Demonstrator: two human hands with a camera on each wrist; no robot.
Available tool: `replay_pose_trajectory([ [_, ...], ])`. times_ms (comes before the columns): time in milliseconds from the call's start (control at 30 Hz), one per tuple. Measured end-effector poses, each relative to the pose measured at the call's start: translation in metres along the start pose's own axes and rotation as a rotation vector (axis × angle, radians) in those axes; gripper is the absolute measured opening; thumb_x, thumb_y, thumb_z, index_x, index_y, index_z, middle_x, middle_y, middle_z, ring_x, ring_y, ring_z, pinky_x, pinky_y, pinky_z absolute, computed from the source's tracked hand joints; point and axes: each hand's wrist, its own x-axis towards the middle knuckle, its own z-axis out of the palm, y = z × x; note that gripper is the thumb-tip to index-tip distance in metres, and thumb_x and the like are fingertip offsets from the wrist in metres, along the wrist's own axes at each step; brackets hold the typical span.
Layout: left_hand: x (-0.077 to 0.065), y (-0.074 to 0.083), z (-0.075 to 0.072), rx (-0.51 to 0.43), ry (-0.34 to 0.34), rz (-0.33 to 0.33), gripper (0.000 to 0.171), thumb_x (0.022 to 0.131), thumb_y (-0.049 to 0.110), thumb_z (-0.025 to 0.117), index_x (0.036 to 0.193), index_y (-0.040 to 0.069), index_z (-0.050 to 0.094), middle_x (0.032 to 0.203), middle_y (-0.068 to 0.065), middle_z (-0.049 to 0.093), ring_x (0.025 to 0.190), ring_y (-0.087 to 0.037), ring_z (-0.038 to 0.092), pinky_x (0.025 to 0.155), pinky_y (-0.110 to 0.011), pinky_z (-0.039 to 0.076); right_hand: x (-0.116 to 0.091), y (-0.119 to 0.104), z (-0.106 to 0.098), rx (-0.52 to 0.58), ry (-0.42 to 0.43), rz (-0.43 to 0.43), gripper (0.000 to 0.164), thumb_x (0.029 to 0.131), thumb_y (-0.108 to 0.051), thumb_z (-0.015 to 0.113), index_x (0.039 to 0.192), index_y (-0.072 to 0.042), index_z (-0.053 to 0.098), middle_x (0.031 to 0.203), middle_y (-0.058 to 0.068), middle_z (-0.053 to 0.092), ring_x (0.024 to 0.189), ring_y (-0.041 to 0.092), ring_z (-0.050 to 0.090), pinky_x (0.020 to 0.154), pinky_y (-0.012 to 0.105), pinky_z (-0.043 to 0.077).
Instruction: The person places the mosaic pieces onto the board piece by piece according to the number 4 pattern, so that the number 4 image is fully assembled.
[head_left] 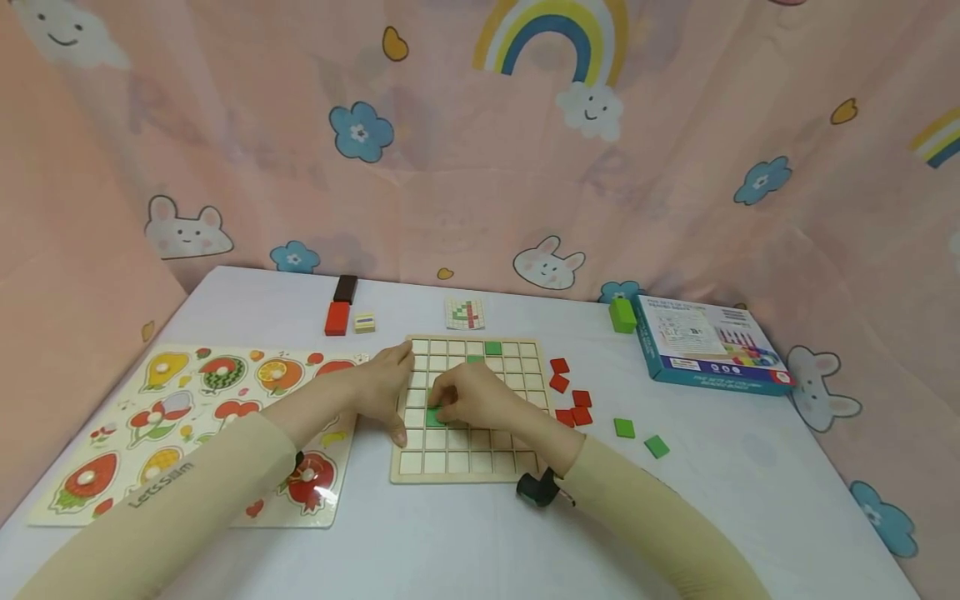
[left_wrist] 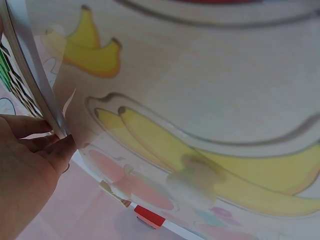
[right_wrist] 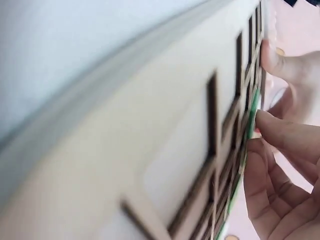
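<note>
From my end I watched the right hand, its fingers curled and its fingertips pinching a green tile at a left-hand cell of the grid board. The left hand lay relaxed at the board's left edge, thumb spread from fingers.

My first worry was the tile catching on a raised cell border and sitting tilted if it was let go off-square. The right hand also covered several cells, so I judged a miscounted square likely. The right forearm crossed the board's right edge close to the red tiles; a careless withdrawal could have scattered them. Had the left hand eased off, a sideways push might have slid the board.

Everything lay on a white table: a fruit puzzle board under the left forearm, a small pattern card beyond the grid, and a flat box at the far right. Pink cloth printed with rabbits, flowers and rainbows hung behind.
</note>
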Motion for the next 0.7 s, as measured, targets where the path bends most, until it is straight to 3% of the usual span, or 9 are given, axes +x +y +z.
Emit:
replay_pose_trajectory([
  [233, 0.0, 0.0, 0.0, -0.001, 0.004, -0.001, 0.136, 0.06, 0.052, 0.09, 0.153, -0.013, 0.014, 0.164, -0.03, -0.001, 0.153, -0.048, 0.009, 0.125, -0.055, 0.02, -0.026, 0.017, -0.031, 0.048, 0.041, 0.068, 0.009, 0.089, -0.014, 0.07, 0.095, -0.016, 0.076, 0.088, -0.004, 0.071, 0.078, 0.012, 0.059, 0.07, 0.024, 0.051],
  [600, 0.0, 0.0, 0.001, 0.016, -0.001, -0.002, 0.136, 0.06, 0.052, 0.09, 0.153, -0.012, 0.014, 0.165, -0.029, -0.001, 0.153, -0.047, 0.009, 0.125, -0.054, 0.021, -0.112, 0.096, -0.087, 0.059, -0.01, 0.191, 0.017, 0.091, -0.021, 0.07, 0.107, -0.015, 0.073, 0.102, 0.001, 0.071, 0.091, 0.018, 0.058, 0.077, 0.024, 0.053],
  [700, -0.001, 0.0, 0.001, 0.032, 0.009, 0.003, 0.137, 0.059, 0.053, 0.09, 0.153, -0.013, 0.015, 0.164, -0.029, 0.0, 0.153, -0.047, 0.011, 0.125, -0.054, 0.022, -0.135, 0.113, -0.098, 0.055, -0.062, 0.229, 0.019, 0.09, -0.02, 0.071, 0.109, -0.015, 0.072, 0.1, 0.001, 0.07, 0.091, 0.017, 0.059, 0.076, 0.022, 0.053],
])
